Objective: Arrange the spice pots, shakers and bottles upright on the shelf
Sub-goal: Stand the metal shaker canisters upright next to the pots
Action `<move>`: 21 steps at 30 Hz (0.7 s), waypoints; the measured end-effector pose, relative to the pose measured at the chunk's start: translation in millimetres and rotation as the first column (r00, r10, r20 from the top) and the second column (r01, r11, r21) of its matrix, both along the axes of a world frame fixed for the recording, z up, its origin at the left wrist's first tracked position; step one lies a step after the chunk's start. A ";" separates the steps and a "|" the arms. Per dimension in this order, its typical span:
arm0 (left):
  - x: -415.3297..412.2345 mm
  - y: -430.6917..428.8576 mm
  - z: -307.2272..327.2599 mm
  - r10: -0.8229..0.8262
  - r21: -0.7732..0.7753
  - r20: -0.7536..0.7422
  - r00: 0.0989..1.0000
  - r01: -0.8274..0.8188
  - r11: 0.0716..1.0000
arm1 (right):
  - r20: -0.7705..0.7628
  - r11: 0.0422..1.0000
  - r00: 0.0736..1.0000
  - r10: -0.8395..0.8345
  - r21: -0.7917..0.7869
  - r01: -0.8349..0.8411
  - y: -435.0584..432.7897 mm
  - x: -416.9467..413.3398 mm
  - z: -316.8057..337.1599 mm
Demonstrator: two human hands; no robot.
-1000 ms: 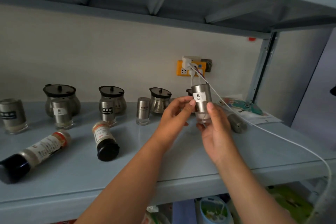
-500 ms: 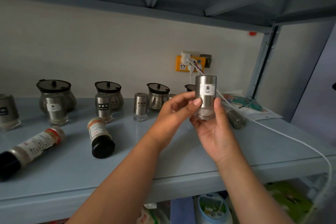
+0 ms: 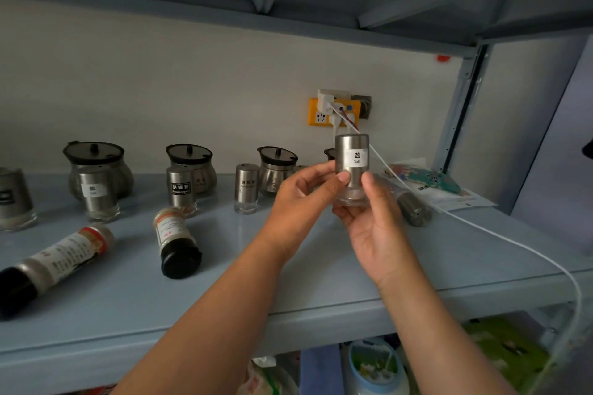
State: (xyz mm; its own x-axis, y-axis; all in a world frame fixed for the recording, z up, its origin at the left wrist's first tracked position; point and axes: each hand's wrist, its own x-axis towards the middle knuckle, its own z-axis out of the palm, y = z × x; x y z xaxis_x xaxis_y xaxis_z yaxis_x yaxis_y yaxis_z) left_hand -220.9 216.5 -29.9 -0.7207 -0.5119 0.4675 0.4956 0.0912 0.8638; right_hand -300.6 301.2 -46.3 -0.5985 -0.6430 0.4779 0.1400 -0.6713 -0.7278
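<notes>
On my feed, both hands are raised over the right-middle of the shelf point(image 3: 288, 285). They hold the salt shaker point(image 3: 352, 167) between them, upright and clear of the surface, in front of the yellow wall socket point(image 3: 321, 114). The left hand point(image 3: 301, 202) comes in from the left, and its fingers point(image 3: 316, 171) and thumb pinch the steel body. The right hand point(image 3: 377, 228) sits palm-up beneath, fingers curled under the glass base and thumb pressed on the front.

Compared with a second ago, the shaker is held higher and straighter, and its "Salt" label now faces me squarely.

Behind it I get only a sliver of the fourth pot point(image 3: 330, 153), just the edge of its lid. The lying shaker point(image 3: 415, 212) is partly covered by the right hand. At far left, the standing shaker point(image 3: 14, 199) and the toppled dark-capped bottle point(image 3: 54, 263) are cut off by the frame edge.
</notes>
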 end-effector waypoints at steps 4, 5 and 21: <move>-2.4 -2.0 -1.0 0.049 0.055 0.005 0.999 -0.050 0.997 | -0.104 0.989 0.987 -0.120 0.075 0.128 -5.0 4.2 -5.4; -3.3 -2.4 -1.3 0.063 0.068 0.007 0.998 -0.063 0.996 | -0.147 0.974 0.971 -0.188 0.097 0.204 -6.3 5.4 -6.2; -29.2 4.0 -13.9 0.226 0.016 0.068 0.972 -0.227 0.974 | -0.388 0.658 0.681 -0.621 0.212 0.722 -17.1 -12.3 -11.6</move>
